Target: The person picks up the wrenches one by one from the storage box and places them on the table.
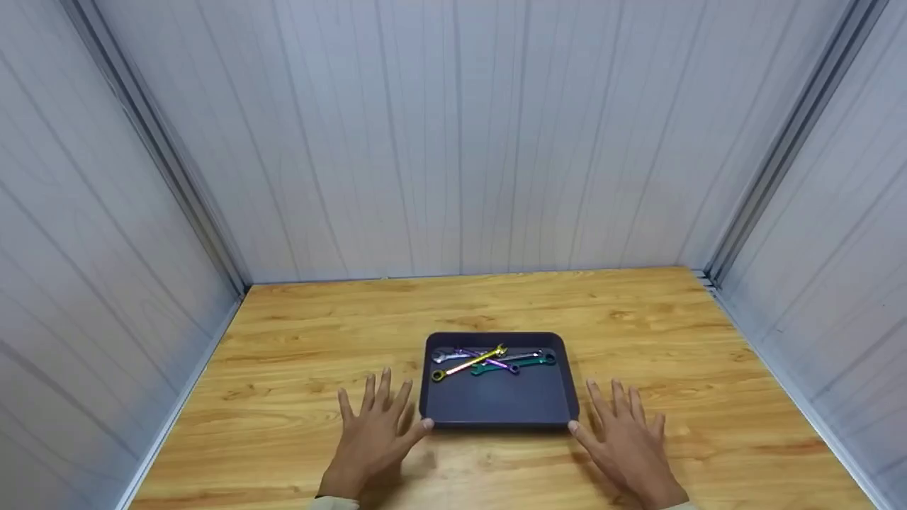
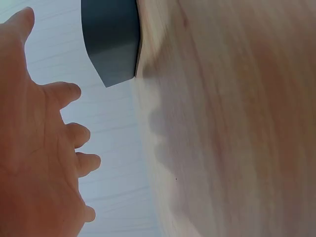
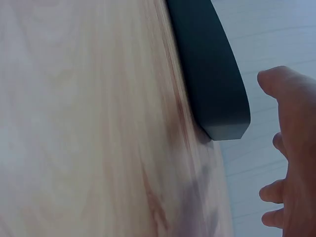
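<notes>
A dark grey rectangular tray (image 1: 503, 404) stands on the wooden table. Several combination wrenches lie crossed in its far half: a gold wrench (image 1: 468, 363) on top, a purple wrench (image 1: 502, 365), a green wrench (image 1: 528, 363) and a silver wrench (image 1: 521, 355). My left hand (image 1: 374, 438) hovers by the near left corner, fingers spread, holding nothing. At the near right corner is my right hand (image 1: 627, 443), also spread and holding nothing. Both wrist views show a gap between the hand and the tray wall (image 2: 111, 44), (image 3: 212, 69).
The wooden tabletop (image 1: 319, 319) extends around the tray on all sides. Pale panel walls (image 1: 453, 142) enclose the table at the back, left and right, with grey metal posts (image 1: 779, 134) at the back corners.
</notes>
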Motion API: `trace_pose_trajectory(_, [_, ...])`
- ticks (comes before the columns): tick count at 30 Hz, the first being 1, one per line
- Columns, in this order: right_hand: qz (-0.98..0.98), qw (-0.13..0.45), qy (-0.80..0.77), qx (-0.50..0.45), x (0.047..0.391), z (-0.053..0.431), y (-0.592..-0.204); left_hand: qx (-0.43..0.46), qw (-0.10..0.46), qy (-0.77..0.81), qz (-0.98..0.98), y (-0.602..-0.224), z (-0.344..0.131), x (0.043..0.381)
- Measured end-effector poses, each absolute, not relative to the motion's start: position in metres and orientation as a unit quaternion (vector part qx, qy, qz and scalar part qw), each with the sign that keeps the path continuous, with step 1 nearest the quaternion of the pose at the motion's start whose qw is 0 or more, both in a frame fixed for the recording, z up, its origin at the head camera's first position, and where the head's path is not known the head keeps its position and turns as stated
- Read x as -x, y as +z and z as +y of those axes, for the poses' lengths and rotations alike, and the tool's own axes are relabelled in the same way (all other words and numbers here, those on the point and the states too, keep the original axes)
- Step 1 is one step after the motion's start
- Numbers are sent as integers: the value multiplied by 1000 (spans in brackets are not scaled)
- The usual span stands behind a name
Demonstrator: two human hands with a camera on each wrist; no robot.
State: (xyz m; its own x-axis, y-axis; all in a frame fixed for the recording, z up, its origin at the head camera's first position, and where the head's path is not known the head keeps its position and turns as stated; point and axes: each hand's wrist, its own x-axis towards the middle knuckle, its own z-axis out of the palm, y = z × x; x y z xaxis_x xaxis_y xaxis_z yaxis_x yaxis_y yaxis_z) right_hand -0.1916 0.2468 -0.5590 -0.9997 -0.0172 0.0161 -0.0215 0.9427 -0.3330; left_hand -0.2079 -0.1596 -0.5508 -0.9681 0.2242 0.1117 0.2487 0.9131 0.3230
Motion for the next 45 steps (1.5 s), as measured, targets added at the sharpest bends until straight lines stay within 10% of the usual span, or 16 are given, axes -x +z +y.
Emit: trace_pose_trajectory(45, [-948,10,319,13,200,211,-574,67,19,-279,-958,-558,-139,245])
